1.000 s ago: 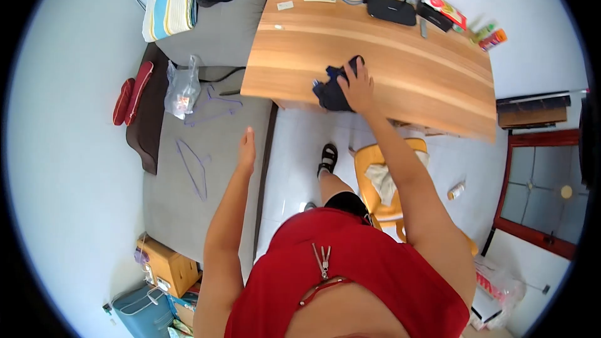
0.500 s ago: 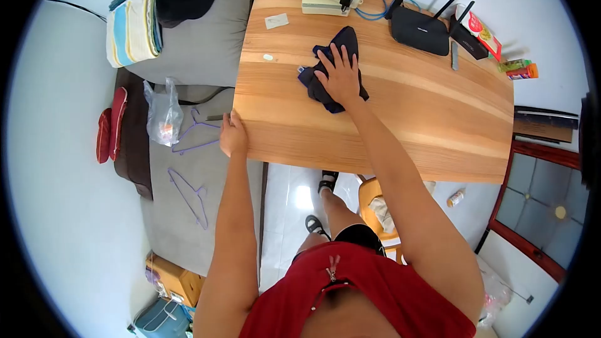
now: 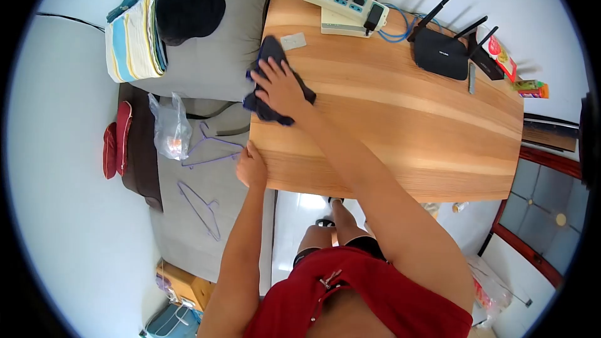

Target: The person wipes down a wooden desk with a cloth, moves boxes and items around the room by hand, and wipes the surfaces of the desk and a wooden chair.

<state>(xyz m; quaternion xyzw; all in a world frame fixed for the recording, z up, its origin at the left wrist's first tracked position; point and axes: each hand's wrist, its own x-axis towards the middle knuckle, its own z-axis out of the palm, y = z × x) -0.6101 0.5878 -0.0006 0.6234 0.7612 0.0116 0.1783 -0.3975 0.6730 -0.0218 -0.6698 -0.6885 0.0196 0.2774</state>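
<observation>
My right hand [image 3: 282, 92] lies flat with spread fingers on a dark navy cloth [image 3: 273, 50], pressing it against the wooden tabletop [image 3: 388, 106]. The crumpled cloth covers part of the table's left side and hangs slightly past its edge. Closer to my body, my left hand [image 3: 251, 166] grips the left edge of the table, its fingers closed around it near the front corner. A small pale card [image 3: 293, 40] lies just beyond the cloth.
A power strip [image 3: 344, 1] on a white box and a black router [image 3: 442, 54] stand at the table's back. Left of the table is a grey sofa [image 3: 181, 206] with purple hangers [image 3: 199, 209], a plastic bag [image 3: 170, 128] and a black cap [image 3: 190, 9].
My right hand has slid the cloth leftward from mid-table to the left edge. The small white object on the tabletop is no longer visible. My left hand keeps its hold on the table.
</observation>
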